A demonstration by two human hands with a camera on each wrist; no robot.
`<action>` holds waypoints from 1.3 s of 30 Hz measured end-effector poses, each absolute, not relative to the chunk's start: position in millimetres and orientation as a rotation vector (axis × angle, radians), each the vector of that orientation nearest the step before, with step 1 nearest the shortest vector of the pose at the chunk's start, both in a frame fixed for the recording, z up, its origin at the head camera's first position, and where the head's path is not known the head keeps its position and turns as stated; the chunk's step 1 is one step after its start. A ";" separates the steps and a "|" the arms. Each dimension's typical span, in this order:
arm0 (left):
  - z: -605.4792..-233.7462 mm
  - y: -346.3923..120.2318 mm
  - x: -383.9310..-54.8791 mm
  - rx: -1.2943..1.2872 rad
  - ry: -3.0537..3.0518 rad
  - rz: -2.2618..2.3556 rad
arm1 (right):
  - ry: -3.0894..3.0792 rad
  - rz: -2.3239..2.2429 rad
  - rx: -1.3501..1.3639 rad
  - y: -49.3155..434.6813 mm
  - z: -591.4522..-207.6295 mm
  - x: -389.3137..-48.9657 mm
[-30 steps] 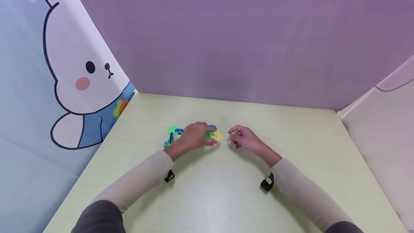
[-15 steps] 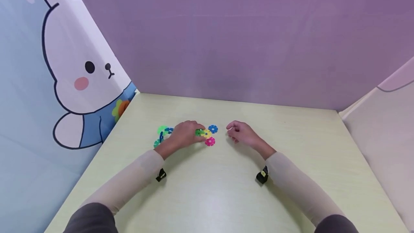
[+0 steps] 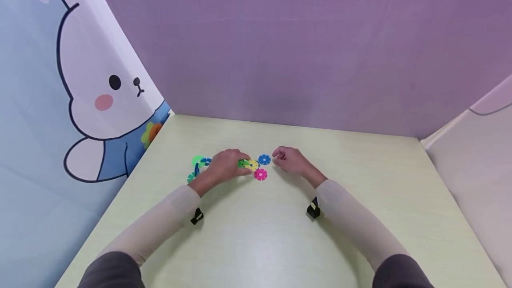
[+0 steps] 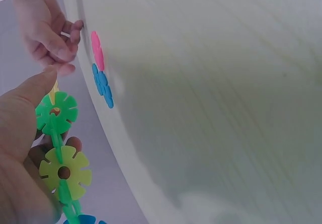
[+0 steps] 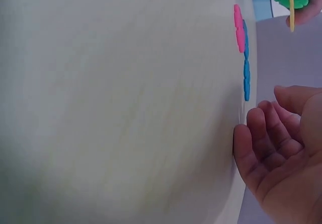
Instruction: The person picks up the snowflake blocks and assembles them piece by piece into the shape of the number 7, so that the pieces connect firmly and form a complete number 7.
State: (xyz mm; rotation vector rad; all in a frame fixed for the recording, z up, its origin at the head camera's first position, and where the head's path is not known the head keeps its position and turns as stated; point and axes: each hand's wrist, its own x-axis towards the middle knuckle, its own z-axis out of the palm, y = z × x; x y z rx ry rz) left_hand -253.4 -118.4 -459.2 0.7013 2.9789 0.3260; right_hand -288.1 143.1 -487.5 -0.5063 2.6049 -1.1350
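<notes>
We see the left hand (image 3: 226,166) curled round a chain of interlocked, notched plastic discs (image 4: 78,176) in green, yellow and blue, its gripped end raised off the pale, smooth-topped table (image 3: 256,243) and the rest running back past the wrist. Two round blue notched plastic discs (image 3: 262,161) and a round pink notched plastic disc (image 3: 261,174) lie flat near that end. The right hand (image 3: 291,160) — fingers loosely bent, holding nothing — is just beside the nearer blue one.
</notes>
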 end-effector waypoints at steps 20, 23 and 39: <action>-459.9 -111.7 -255.2 0.712 2.979 0.356 | 2.726 -0.761 -0.559 117.8 -497.6 -303.6; -458.9 -110.6 -255.1 0.714 2.970 0.363 | 2.735 -0.751 -0.556 116.9 -498.5 -304.1; -459.7 -107.3 -257.7 0.725 2.973 0.343 | 2.722 -0.872 -0.484 125.6 -499.5 -306.6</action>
